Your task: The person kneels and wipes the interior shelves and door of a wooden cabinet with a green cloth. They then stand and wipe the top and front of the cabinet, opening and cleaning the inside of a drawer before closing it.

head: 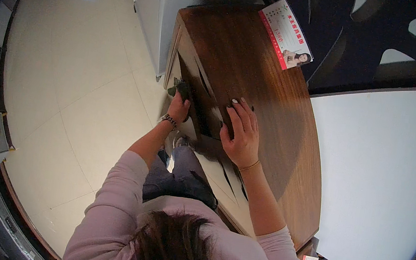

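Observation:
My left hand (180,107), with a wristwatch (169,121) at its wrist, grips a dark green bunched item (180,88) at the front of a wooden cabinet (237,51). Whether that item is cloth is not clear. An open drawer or compartment (204,110) shows dark along the cabinet's front, close to both hands. My right hand (242,132) rests on the brown wooden top near its front edge, fingers slightly spread and holding nothing. A thin bracelet (249,165) circles the right wrist.
A printed card (286,34) with writing lies at the top's back edge. Beyond the cabinet's far end stands a grey cabinet (159,15). A dark cut-out panel (363,40) and a white panel (370,169) back it. Pale floor tiles (89,115) stretch out on the left.

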### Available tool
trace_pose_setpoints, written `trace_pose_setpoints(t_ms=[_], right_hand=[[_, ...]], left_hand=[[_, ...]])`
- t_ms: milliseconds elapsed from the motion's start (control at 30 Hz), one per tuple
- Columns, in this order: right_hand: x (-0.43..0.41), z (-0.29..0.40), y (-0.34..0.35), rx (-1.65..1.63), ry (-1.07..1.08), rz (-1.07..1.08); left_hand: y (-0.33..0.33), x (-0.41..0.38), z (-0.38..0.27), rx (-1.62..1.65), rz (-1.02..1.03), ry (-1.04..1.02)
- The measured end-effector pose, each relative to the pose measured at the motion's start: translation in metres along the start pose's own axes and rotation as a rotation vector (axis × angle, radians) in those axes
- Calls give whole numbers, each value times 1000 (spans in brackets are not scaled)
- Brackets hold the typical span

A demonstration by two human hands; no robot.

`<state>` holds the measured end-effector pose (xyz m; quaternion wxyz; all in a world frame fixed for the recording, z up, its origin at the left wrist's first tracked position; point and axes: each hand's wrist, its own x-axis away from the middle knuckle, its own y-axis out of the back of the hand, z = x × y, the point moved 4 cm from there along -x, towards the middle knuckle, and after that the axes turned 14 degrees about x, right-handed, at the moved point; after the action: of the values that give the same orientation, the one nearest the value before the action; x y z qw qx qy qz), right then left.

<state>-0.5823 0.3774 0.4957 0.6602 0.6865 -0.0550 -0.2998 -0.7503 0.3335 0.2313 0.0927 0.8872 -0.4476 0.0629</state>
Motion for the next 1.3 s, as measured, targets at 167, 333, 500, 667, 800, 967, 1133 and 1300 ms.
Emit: trace_pose_setpoints(t_ms=[167,333,500,667,800,967,1133,1300], right_hand=[[-5,5,7,6,-8,-21],[-4,2,7,-6,-21,-25],[-5,2,6,-7,-20,-30],[-5,2,9,-10,-19,-29],[-4,2,8,-11,-33,-15],[-5,2,5,-6,-13,-17],[-2,1,2,-10,-2,-18],[-7,7,1,-32,7,-2]], left_hand=[[31,2,8,25,113,-28],[53,-1,9,-76,220,-26],[95,-16,43,-105,368,-25],[136,-22,24,-230,409,57],[168,-33,8,-266,420,32],[194,-47,-28,-252,362,-19],[201,-51,-67,-421,216,23],[237,-63,-37,-689,66,-182]])
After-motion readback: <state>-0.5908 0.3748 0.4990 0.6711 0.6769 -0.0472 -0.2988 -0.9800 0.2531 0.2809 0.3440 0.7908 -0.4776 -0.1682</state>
